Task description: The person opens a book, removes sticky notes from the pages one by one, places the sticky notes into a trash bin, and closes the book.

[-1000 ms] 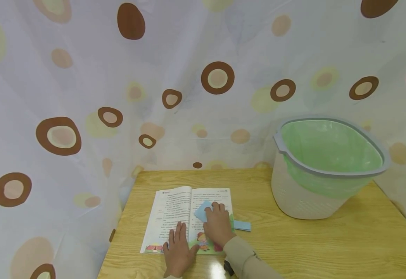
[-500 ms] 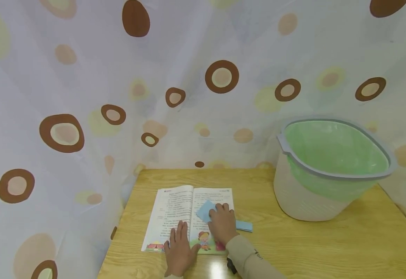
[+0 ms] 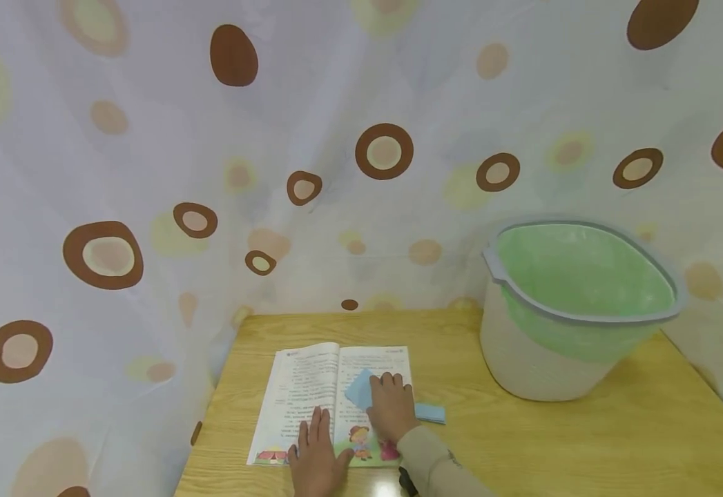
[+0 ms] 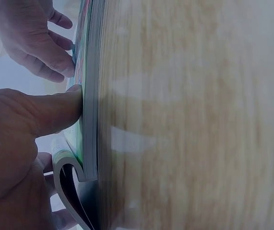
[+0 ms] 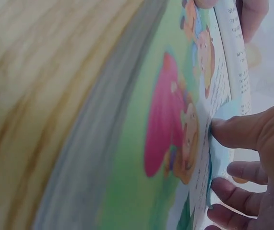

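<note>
An open printed book point(image 3: 302, 393) with colour pictures along its lower edge lies on the wooden table. My left hand point(image 3: 319, 461) rests on the lower part of it near the centre fold, fingers spread and thumb out to the right; its thumb point(image 4: 60, 109) lies by the book's edge in the left wrist view. On the right-hand page, my right hand point(image 3: 392, 407) holds a thin light-blue cloth point(image 3: 358, 390) against the paper with bent fingers. The right wrist view shows its thumb and fingertips set apart on the cloth point(image 5: 219, 155).
A folded light-blue strip point(image 3: 429, 413) lies on the table right of the book, partly hidden by it or the hand. Further right stands a large pale basket point(image 3: 541, 359) with a grey rim and green inside. A patterned curtain point(image 3: 311, 290) hangs behind the table point(image 3: 523, 442).
The head view has shifted slightly. My right hand, with the cloth under its fingers, has moved only a little on the page. The left hand stays in place on the book.
</note>
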Tool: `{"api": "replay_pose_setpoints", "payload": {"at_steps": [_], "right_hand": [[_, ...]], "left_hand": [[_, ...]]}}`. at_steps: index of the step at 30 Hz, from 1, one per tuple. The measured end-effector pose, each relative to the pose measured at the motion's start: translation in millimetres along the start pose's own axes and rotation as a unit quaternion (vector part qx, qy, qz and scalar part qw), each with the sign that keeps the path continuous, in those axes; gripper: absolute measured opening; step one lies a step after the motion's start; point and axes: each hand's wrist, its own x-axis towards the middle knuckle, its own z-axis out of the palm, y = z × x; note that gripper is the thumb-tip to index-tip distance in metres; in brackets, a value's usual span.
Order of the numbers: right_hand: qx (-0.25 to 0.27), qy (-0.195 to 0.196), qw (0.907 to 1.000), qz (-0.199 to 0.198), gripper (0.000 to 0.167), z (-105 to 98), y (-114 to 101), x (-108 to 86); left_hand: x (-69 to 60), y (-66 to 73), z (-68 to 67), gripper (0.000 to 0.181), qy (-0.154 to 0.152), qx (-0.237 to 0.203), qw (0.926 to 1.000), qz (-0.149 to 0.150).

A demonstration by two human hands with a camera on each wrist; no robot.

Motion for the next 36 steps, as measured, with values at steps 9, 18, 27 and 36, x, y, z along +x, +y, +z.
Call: {"api": "replay_pose_setpoints", "payload": {"at_steps": [9, 18, 27, 36], "right_hand": [[0.038, 0.011, 0.9981, 0.047, 0.06, 6.7, 2.2, 2.0], [0.035, 0.014, 0.9977, 0.056, 0.046, 4.4, 7.0, 3.8], [0.031, 0.06, 0.9973, 0.031, 0.036, 6.9, 10.6, 0.1], [0.021, 0.08, 0.9966, 0.004, 0.029, 5.0, 12.1, -5.1]], "left_hand": [[-0.1, 1.4, 0.2, 0.088, -0.01, 0.0, 1.0, -0.001], [0.7, 1.5, 0.2, 0.089, -0.013, -0.002, 0.9999, -0.002], [4.1, -0.5, 1.0, 0.087, -0.006, -0.006, 1.0, -0.002], [1.9, -0.2, -1.0, 0.087, -0.011, -0.011, 0.9999, -0.003]]}}
